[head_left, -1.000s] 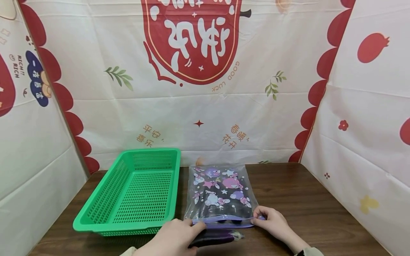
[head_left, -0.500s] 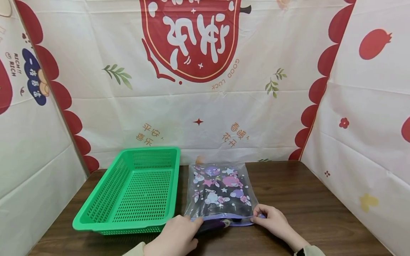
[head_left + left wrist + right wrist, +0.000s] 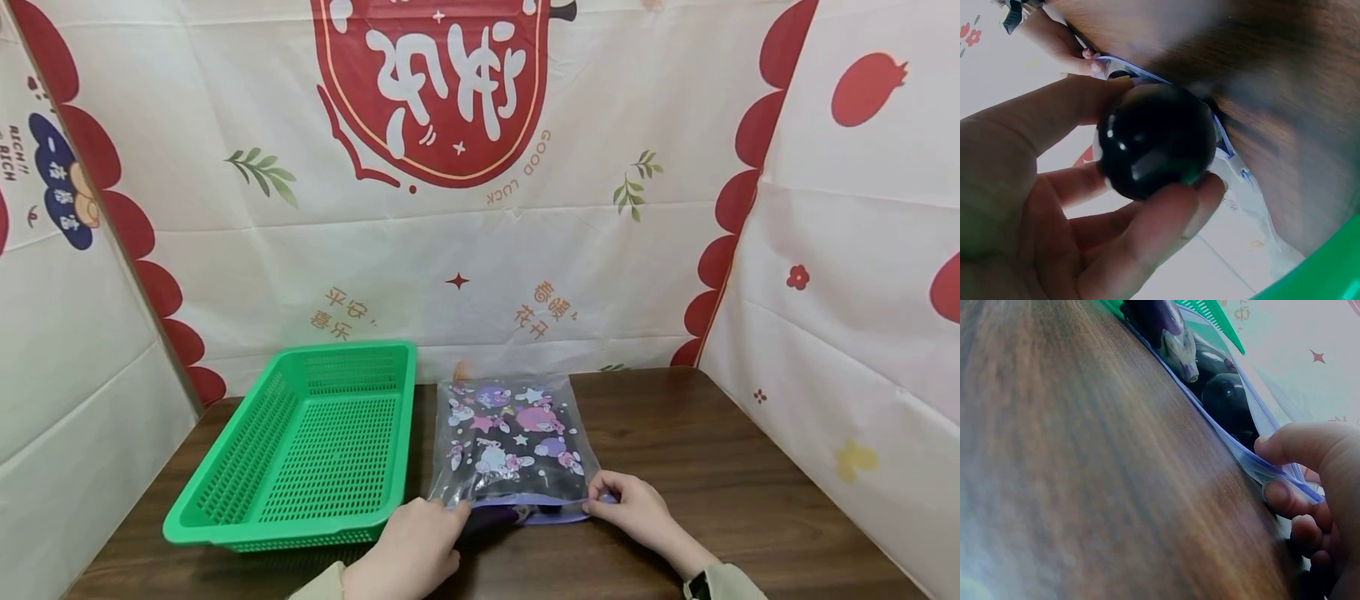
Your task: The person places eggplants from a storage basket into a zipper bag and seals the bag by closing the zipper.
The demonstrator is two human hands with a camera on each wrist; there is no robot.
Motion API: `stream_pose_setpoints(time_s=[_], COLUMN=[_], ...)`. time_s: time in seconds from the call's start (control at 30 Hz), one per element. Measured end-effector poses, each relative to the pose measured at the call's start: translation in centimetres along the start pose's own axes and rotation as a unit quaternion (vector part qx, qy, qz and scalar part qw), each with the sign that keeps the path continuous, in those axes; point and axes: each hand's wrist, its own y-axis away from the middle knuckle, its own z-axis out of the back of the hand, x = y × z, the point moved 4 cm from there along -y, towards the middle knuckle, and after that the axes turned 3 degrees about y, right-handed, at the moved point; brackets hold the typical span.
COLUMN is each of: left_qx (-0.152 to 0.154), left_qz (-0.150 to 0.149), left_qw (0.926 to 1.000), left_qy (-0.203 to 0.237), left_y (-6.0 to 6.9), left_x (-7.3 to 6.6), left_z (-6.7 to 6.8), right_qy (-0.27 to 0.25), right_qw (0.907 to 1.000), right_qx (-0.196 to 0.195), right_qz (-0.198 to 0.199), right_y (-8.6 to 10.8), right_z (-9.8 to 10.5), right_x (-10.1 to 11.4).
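My left hand (image 3: 412, 546) grips a dark purple eggplant (image 3: 491, 520) by its rounded end. The stem end points right, into the mouth of a clear zip bag (image 3: 480, 462) printed with cartoon figures and stars. In the left wrist view the eggplant's glossy end (image 3: 1157, 140) sits between thumb and fingers. At the bag's right corner, my right hand (image 3: 633, 510) pinches the purple zip edge. The right wrist view shows the parted mouth, with the eggplant's green calyx (image 3: 1180, 355) at the opening and other dark eggplants (image 3: 1227, 400) lying inside.
A green perforated plastic basket (image 3: 402, 467) stands left of the bag, close to my left hand. Under everything is a dark wooden table (image 3: 675, 433). Printed white cloth (image 3: 420, 275) hangs at the back and both sides.
My left hand has brought the eggplant from in front of the bag up to its mouth, stem end now inside the opening. The right hand keeps its pinch on the corner.
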Motion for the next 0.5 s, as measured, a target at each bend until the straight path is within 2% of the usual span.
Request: stream_pose_setpoints(time_s=[0.17,0.27,0.5], left_qx=[-0.020,-0.031,-0.069], left_qz=[0.011,0.002,-0.017], left_qw=[0.9989,0.9970,0.9925], left_qy=[-0.042,-0.071,-0.100], left_y=[-0.45,-0.77,-0.75], left_x=[-0.30,-0.52,-0.84], left_z=[-0.42,-0.67,-0.51], right_qy=[0.004,0.006,0.009], right_qw=[1.0000,1.0000,0.9999], right_qx=[0.002,0.004,0.002], right_qz=[-0.007,-0.005,0.010], right_y=[-0.06,0.01,0.02], right_z=[0.09,0.00,-0.08], right_x=[-0.15,-0.30,-0.26])
